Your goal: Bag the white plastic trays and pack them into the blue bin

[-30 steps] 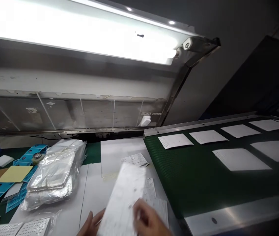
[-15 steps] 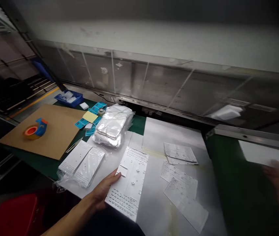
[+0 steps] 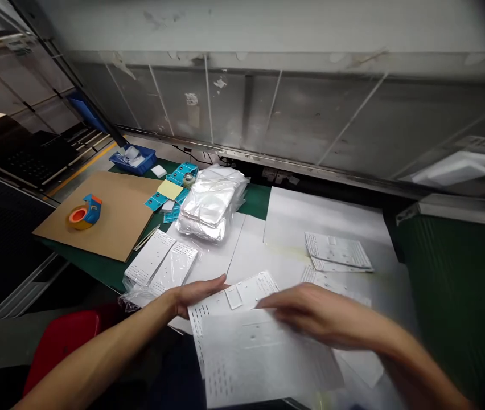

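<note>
The left hand [image 3: 195, 293] grips the upper-left edge of a flat white slotted plastic panel [image 3: 249, 290], thumb stretched wide of the fingers. The right hand [image 3: 313, 313] is blurred, fingers bent down over the panel at the top edge of a thin, translucent white sheet [image 3: 268, 364]; whether the fingertips pinch it I cannot tell. The sheet overlaps the panel's lower part, its corners overhanging the near edge. The panel has rows of short slots and a raised square.

Left of the panel lie matching white panels in crinkled clear film [image 3: 161, 265] at the edge of the green bench [image 3: 256, 202]; farther left, brown flat cardboard [image 3: 118, 191] carries an orange-and-blue tape dispenser [image 3: 89, 212]. Beyond the panel sits a glossy, bulging bundle of clear plastic bags [image 3: 212, 196]. Right of it are thin, white, slotted pieces [image 3: 337, 250], with smooth white sheeting [image 3: 251, 250] between them and the bags. Farthest right runs a green belt [image 3: 464, 296].
</note>
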A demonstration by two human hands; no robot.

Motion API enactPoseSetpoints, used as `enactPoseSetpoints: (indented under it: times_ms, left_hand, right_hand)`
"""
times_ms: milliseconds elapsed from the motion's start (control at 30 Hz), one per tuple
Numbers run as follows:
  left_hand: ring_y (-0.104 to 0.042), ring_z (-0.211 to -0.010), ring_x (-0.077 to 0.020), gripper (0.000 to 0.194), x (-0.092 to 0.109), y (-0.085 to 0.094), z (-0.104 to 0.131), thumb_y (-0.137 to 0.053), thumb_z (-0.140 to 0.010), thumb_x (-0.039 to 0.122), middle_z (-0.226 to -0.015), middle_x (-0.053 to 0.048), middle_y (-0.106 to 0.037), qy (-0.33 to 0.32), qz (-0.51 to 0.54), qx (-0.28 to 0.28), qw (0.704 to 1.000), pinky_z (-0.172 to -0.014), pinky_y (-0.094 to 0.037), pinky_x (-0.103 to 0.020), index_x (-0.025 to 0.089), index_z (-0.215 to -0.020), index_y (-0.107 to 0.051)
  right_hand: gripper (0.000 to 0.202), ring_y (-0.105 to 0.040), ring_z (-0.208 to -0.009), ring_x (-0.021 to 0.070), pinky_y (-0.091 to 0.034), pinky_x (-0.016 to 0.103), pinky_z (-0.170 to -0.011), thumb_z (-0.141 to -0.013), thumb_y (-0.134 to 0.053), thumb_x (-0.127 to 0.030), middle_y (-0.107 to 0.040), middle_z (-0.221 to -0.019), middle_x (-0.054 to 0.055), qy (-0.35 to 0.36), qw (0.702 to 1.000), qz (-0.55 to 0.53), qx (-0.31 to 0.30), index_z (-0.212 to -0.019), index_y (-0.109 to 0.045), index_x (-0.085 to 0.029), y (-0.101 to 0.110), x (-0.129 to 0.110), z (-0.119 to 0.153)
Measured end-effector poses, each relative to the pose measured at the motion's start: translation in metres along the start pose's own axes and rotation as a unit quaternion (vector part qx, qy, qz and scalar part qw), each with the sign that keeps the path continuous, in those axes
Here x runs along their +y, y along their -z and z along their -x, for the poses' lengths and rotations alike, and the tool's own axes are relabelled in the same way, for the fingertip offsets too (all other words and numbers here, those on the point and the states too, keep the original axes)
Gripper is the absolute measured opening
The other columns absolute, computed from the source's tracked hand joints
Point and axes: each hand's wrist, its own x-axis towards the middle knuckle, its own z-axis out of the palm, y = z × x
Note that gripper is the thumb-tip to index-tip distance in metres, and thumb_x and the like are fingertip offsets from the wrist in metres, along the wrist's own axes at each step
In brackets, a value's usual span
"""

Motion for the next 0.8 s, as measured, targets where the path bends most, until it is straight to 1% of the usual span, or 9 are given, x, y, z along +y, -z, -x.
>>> enactPoseSetpoints:
  times_ms: [100,200,300,367,433,500,533,700,800]
  left_hand:
    - [-0.061,-0.094,-0.0213,0.051,-0.001,-0.001,-0.001,-0.05,-0.083,0.052,-0.105,-0.01,-0.064,0.032,-0.073,-0.049,0.996,-0.082,-0.046,-0.031,0.014,-0.117,-0.056]
    - [-0.061,-0.094,-0.0228,0.053,-0.007,-0.005,0.006,-0.068,-0.074,0.037,-0.108,-0.01,-0.062,0.021,-0.095,-0.068,0.993,-0.081,-0.047,-0.033,0.017,-0.121,-0.052]
    - [-0.061,-0.095,-0.0245,0.058,-0.02,-0.008,0.013,-0.071,-0.07,0.025,-0.106,-0.01,-0.063,-0.035,-0.06,-0.028,0.997,-0.08,-0.048,-0.035,0.019,-0.123,-0.049]
    - [-0.06,-0.098,-0.0262,0.057,-0.033,-0.011,0.013,-0.068,-0.072,0.024,-0.108,-0.012,-0.062,-0.111,-0.013,0.011,0.994,-0.081,-0.047,-0.037,0.018,-0.125,-0.047]
    - [-0.059,-0.1,-0.0275,0.054,-0.045,-0.015,0.008,-0.063,-0.077,0.026,-0.111,-0.013,-0.06,-0.194,0.035,0.05,0.979,-0.083,-0.047,-0.039,0.019,-0.127,-0.045]
    - [-0.058,-0.102,-0.028,0.052,-0.056,-0.021,0.0,-0.059,-0.081,0.027,-0.113,-0.014,-0.06,-0.257,0.062,0.087,0.961,-0.084,-0.046,-0.041,0.019,-0.129,-0.043]
    - [-0.058,-0.103,-0.0279,0.051,-0.06,-0.024,-0.005,-0.058,-0.082,0.027,-0.114,-0.014,-0.059,-0.281,0.064,0.109,0.951,-0.085,-0.046,-0.041,0.019,-0.13,-0.042]
    - [-0.058,-0.102,-0.0265,0.047,-0.068,-0.041,-0.029,-0.057,-0.083,0.034,-0.113,-0.012,-0.062,-0.362,0.037,0.221,0.905,-0.089,-0.043,-0.04,0.017,-0.126,-0.048]
    - [-0.058,-0.101,-0.0256,0.046,-0.069,-0.045,-0.035,-0.056,-0.083,0.036,-0.112,-0.011,-0.062,-0.392,0.016,0.233,0.89,-0.091,-0.042,-0.039,0.015,-0.124,-0.05]
  right_hand:
    - [0.029,-0.062,-0.072,0.0154,-0.043,0.026,-0.066,-0.087,-0.043,-0.024,-0.07,-0.082,-0.002,0.06,0.996,0.062,-0.039,-0.107,-0.064,-0.03,-0.017,-0.024,-0.038]
    - [0.025,-0.06,-0.074,0.0163,-0.043,0.028,-0.066,-0.087,-0.044,-0.025,-0.068,-0.083,-0.001,0.04,0.992,0.11,0.042,-0.102,-0.064,-0.031,-0.032,-0.021,-0.046]
    - [0.021,-0.058,-0.09,0.0208,-0.044,0.038,-0.081,-0.085,-0.048,-0.029,-0.065,-0.098,0.004,-0.003,0.957,0.132,0.259,-0.101,-0.062,-0.026,-0.055,-0.007,-0.036]
    - [0.028,-0.054,-0.103,0.0236,-0.042,0.042,-0.089,-0.083,-0.052,-0.036,-0.06,-0.111,0.007,-0.079,0.893,0.031,0.442,-0.109,-0.057,-0.024,-0.077,0.0,-0.029]
    - [0.04,-0.053,-0.107,0.0248,-0.043,0.042,-0.09,-0.081,-0.054,-0.046,-0.055,-0.119,0.008,-0.188,0.807,-0.18,0.53,-0.113,-0.051,-0.023,-0.103,0.001,-0.027]
    - [0.049,-0.056,-0.104,0.0257,-0.046,0.042,-0.085,-0.079,-0.05,-0.056,-0.056,-0.118,0.009,-0.252,0.739,-0.386,0.491,-0.114,-0.047,-0.022,-0.129,-0.004,-0.031]
    - [0.053,-0.057,-0.102,0.0262,-0.048,0.041,-0.083,-0.078,-0.048,-0.06,-0.058,-0.115,0.009,-0.26,0.726,-0.446,0.455,-0.115,-0.045,-0.021,-0.141,-0.007,-0.035]
    - [0.066,-0.053,-0.108,0.0275,-0.048,0.036,-0.084,-0.073,-0.054,-0.061,-0.059,-0.114,0.008,-0.242,0.762,-0.417,0.432,-0.124,-0.041,-0.02,-0.17,-0.01,-0.055]
    - [0.067,-0.056,-0.102,0.0294,-0.047,0.038,-0.084,-0.07,-0.054,-0.064,-0.062,-0.107,0.009,-0.24,0.752,-0.436,0.433,-0.118,-0.044,-0.019,-0.172,0.005,-0.058]
